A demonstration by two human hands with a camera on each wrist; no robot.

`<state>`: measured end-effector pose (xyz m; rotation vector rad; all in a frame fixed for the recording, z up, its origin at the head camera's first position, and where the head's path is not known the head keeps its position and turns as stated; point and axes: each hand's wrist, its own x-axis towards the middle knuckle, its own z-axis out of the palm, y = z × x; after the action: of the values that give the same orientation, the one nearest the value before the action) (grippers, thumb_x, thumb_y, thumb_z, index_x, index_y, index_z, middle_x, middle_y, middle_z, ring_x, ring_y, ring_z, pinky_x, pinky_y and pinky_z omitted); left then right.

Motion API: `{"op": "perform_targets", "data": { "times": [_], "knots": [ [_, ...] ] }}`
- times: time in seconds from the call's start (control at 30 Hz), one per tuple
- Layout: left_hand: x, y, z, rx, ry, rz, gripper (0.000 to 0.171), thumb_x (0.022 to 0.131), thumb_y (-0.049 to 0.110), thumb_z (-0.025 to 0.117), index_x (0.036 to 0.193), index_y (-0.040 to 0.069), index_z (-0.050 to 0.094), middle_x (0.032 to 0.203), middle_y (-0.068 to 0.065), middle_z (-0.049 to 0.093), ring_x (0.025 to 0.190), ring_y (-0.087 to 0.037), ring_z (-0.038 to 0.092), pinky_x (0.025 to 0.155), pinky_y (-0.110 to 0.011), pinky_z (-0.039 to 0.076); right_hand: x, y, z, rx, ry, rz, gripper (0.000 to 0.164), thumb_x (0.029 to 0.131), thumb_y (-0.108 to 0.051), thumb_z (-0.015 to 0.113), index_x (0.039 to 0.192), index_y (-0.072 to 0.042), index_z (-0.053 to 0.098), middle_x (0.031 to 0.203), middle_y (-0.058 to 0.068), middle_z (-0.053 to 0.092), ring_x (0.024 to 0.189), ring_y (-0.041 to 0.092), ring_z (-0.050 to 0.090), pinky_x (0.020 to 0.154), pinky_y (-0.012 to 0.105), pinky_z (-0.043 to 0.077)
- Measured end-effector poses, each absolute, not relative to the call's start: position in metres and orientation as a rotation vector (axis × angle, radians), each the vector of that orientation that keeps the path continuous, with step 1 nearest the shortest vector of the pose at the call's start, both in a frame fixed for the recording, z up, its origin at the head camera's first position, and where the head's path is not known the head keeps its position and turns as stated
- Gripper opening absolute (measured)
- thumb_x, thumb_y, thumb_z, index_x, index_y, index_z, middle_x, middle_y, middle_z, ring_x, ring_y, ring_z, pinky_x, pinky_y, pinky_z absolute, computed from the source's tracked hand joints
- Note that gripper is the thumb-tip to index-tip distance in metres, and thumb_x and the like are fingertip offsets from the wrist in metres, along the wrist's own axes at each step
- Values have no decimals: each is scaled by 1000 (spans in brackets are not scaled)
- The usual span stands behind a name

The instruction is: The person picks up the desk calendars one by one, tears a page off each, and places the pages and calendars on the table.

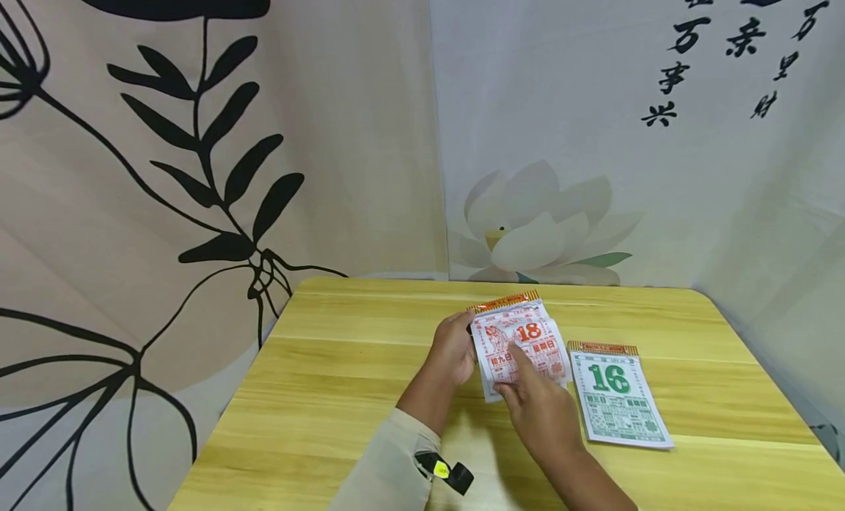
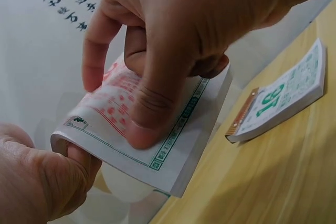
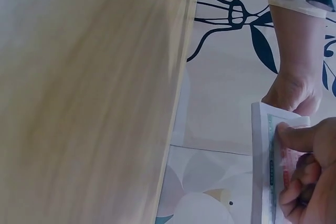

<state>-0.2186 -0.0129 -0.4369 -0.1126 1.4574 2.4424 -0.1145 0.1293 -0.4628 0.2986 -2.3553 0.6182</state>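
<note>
My left hand [image 1: 454, 348] grips a tear-off calendar pad [image 2: 176, 179] by its left side, above the table. Its top sheet [image 1: 544, 350] is printed in red with 18 and sits askew, partly off the pad. My right hand [image 1: 544, 412] pinches this sheet near its lower part, thumb at the bottom edge and index finger across the print. In the left wrist view a green-bordered page shows beneath the red print. The right wrist view catches the pad's white edge [image 3: 257, 156] beside the right hand. A second calendar pad [image 1: 620, 397], with a green 16, lies to the right.
The wooden table [image 1: 343, 394] carries the second pad near its right side. Behind it hangs a pale cloth backdrop [image 1: 370, 130] with black plant drawings, a lotus and black characters. A dark strap with a small device [image 1: 445, 471] sits on the left sleeve.
</note>
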Motion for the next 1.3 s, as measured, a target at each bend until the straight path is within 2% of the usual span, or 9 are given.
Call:
{"op": "perform_targets", "data": {
  "times": [0.2,0.4,0.63,0.77,0.87,1.0,1.13,1.23,1.3],
  "knots": [
    [-220,-12,-440,-115,1438,2487,54,121,25,30,157,-15,38,158,-33,52,149,-43,55,119,-45,53,-110,129,-456,99,-2406,675,86,82,-26,99,151,0,54,54,-1,51,45,11,44,41,29,34],
    [-220,-13,-442,-140,1481,2478,52,121,25,31,153,-14,44,151,-32,59,139,-41,65,109,-45,60,-110,129,-450,-118,-2509,800,113,89,-44,93,169,-1,27,55,0,53,43,15,47,42,31,34],
    [-219,-14,-443,-134,1489,2485,52,121,26,30,153,-13,44,147,-32,61,132,-39,70,103,-43,64,-111,128,-452,-114,-2454,816,123,86,-45,95,174,-6,19,83,8,58,57,15,46,49,28,36],
    [-219,-15,-443,-124,1479,2486,53,121,27,30,155,-13,42,147,-32,61,131,-38,71,100,-41,65,-112,128,-454,-102,-2446,821,125,86,-44,95,176,-7,15,114,22,69,72,29,64,54,40,50],
    [-219,-14,-443,-122,1478,2484,53,121,27,30,153,-12,44,147,-31,62,129,-38,72,98,-39,65,-113,127,-454,-101,-2453,846,126,87,-42,95,175,-5,12,134,29,66,84,38,71,60,49,56],
    [-218,-12,-443,-130,1486,2479,50,121,26,31,150,-11,47,144,-29,65,127,-36,73,98,-38,65,-115,126,-452,-139,-2500,869,129,88,-41,94,176,-6,7,137,30,57,71,33,63,51,41,48],
    [-217,-9,-443,-137,1464,2487,47,121,24,31,148,-11,48,144,-28,64,132,-36,70,105,-41,63,-118,128,-451,-189,-2499,855,131,86,-42,95,176,-8,5,133,29,49,57,24,48,46,31,37],
    [-217,-8,-443,-135,1455,2490,47,121,24,31,147,-10,49,146,-28,62,135,-37,68,108,-43,61,-120,130,-450,-241,-2504,866,136,86,-45,95,176,-8,-1,133,32,45,55,24,47,45,30,37],
    [-216,-8,-443,-124,1456,2493,47,121,24,31,148,-10,48,147,-28,62,136,-38,67,109,-43,61,-121,131,-450,-275,-2517,880,140,86,-48,94,175,-8,-7,142,36,41,58,27,51,45,32,38]
  ]
}}
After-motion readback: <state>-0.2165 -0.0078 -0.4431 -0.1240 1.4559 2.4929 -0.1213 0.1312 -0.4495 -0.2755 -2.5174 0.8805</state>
